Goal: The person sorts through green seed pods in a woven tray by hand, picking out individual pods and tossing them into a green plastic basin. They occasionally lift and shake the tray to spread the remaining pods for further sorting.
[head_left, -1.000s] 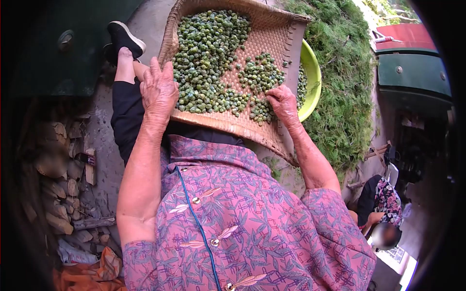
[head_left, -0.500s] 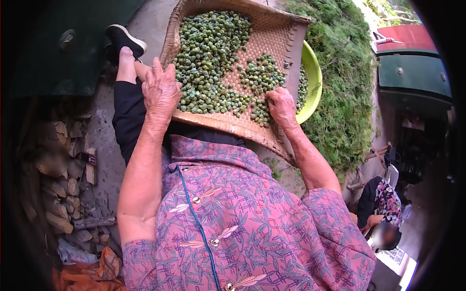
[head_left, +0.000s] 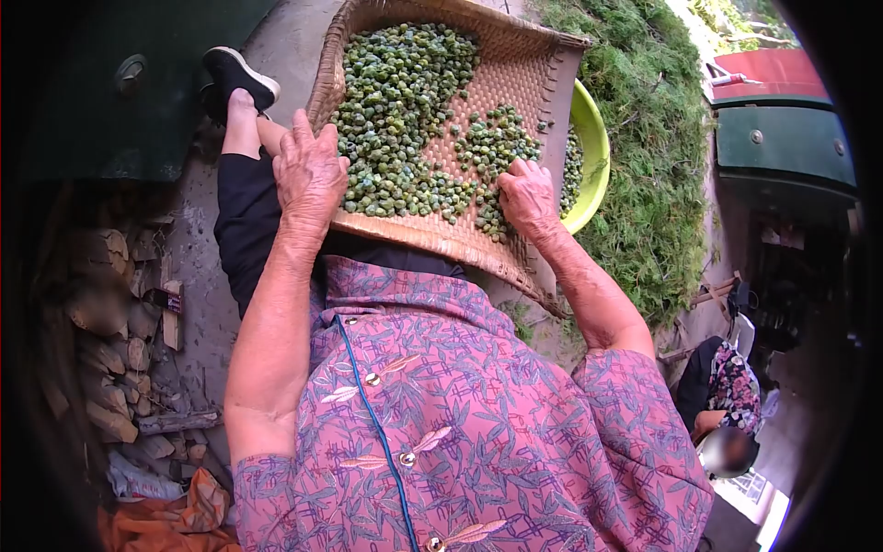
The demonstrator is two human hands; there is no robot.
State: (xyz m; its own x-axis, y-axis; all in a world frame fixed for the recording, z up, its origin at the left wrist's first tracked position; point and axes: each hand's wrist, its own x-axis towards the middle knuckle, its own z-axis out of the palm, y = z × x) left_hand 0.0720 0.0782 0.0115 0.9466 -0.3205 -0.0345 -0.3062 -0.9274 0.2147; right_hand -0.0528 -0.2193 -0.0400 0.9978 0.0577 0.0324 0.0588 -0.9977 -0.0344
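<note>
A woven winnowing basket rests across my lap, tilted, with small round green cones heaped over its left part. A smaller group of cones lies apart on the right. My left hand grips the basket's left rim near the front corner, thumb towards the heap. At the smaller group, my right hand has its fingers curled and pressed together; its fingertips are turned away, so what they hold is hidden. Beside the basket's right edge, partly under it, stands a yellow-green basin with more cones inside.
Cut green branches cover the ground on the right. Split firewood and an orange cloth lie at the left. Another person in a floral top sits at the lower right.
My right hand has shifted slightly left and up over the smaller group, fingers still curled. My left hand and the basket have barely moved.
</note>
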